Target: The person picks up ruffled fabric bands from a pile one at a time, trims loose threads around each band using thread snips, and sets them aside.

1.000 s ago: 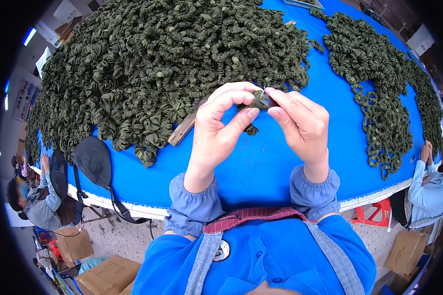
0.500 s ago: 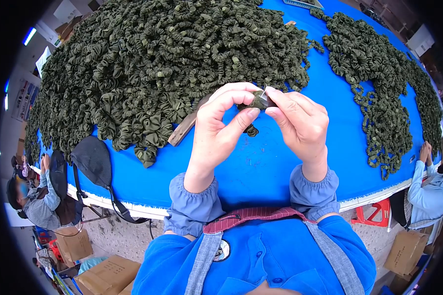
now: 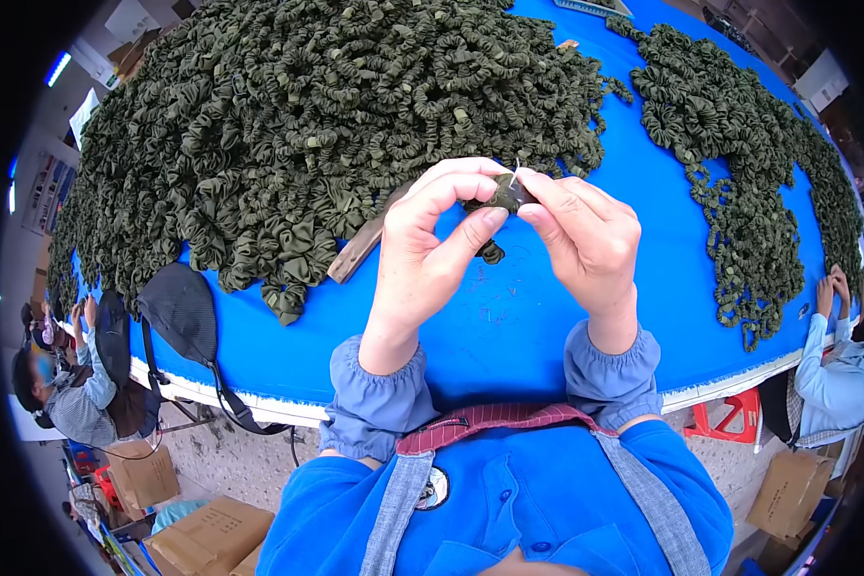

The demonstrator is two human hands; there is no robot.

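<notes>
Green fabric piece (image 3: 505,196), one, clamped by left fingers (image 3: 474,230), right fingers (image 3: 553,195); one wooden bar (image 3: 360,250).

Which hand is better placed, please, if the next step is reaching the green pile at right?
Probably the right hand: it is nearer that green pile, with blue cloth between them. The left hand is farther away. Both hold a small green piece.

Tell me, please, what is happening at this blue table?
A person in a blue shirt pinches a small dark green fabric piece above the blue table, using the left grip and right grip together. A thin pale item sticks up beside the fingertips; I cannot tell what it is. A big heap of gathered green fabric lies beyond, and a smaller spread is at the right.
</notes>
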